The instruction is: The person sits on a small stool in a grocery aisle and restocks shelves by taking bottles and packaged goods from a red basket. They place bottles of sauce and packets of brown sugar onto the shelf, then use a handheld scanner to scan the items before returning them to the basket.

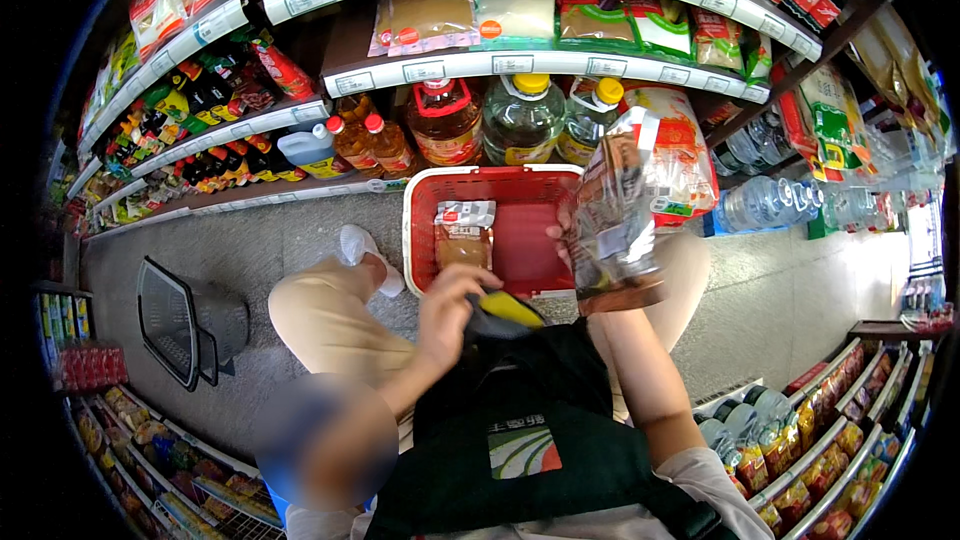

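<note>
My left hand (448,309) grips a dark grey and yellow handheld object (510,310) just in front of my apron; its exact kind is unclear. My right hand (561,238) holds up a shiny plastic bag with brown contents (616,229), which hides most of that hand and is slightly blurred. Between my knees and the shelf sits a red plastic shopping basket (534,240) with a white rim. A packet of brown contents with a checkered top (465,234) lies in its left half. The held bag overlaps the basket's right edge.
Large oil bottles (446,124) line the bottom shelf, with a big red and white sack (675,150) to their right. Sugar packets (596,19) fill the shelf above. A grey basket (199,319) is on the floor at left. Shelves of packaged goods (806,442) stand behind me.
</note>
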### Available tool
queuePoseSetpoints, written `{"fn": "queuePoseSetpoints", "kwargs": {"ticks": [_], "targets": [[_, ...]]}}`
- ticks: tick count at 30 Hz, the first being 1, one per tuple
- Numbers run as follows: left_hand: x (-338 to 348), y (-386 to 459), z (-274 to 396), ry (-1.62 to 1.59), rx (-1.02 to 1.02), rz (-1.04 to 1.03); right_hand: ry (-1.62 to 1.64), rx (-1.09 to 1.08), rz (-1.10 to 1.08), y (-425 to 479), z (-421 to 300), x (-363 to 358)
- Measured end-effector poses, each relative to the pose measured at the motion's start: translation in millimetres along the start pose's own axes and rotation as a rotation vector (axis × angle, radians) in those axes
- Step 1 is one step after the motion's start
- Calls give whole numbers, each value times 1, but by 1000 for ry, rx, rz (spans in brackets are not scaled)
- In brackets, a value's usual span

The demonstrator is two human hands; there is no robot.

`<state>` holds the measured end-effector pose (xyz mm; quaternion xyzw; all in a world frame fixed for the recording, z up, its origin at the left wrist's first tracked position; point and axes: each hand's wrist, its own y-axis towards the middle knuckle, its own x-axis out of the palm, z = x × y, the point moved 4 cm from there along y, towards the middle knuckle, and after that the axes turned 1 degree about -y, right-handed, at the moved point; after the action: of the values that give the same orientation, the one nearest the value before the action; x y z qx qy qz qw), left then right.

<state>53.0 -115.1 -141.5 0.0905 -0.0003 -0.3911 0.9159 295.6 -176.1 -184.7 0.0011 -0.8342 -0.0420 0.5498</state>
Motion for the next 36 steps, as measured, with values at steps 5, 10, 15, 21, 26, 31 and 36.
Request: {"fn": "queuePoseSetpoints", "kwargs": {"ticks": [5,10,15,21,26,31,36], "targets": [[-40,8,-29,-227,-517,-68,-871,-193,774,-13,19,1],[-38,-6,-89,110,-588,-94,-1101,-119,790,-17,80,-52],[-69,-6,-143,120,-620,136,-932,112,798,-16,119,-73],[-80,14,-178,609,-660,172,-1002,247,584,12,144,-129],[-84,31,-212,759,-724,196,-961,226,583,41,158,-159],[-80,47,-240,910,-869,144,-1191,274,575,48,185,-210],[-76,38,-278,993,-870,-25,-1487,675,514,52,208,-222]]}}
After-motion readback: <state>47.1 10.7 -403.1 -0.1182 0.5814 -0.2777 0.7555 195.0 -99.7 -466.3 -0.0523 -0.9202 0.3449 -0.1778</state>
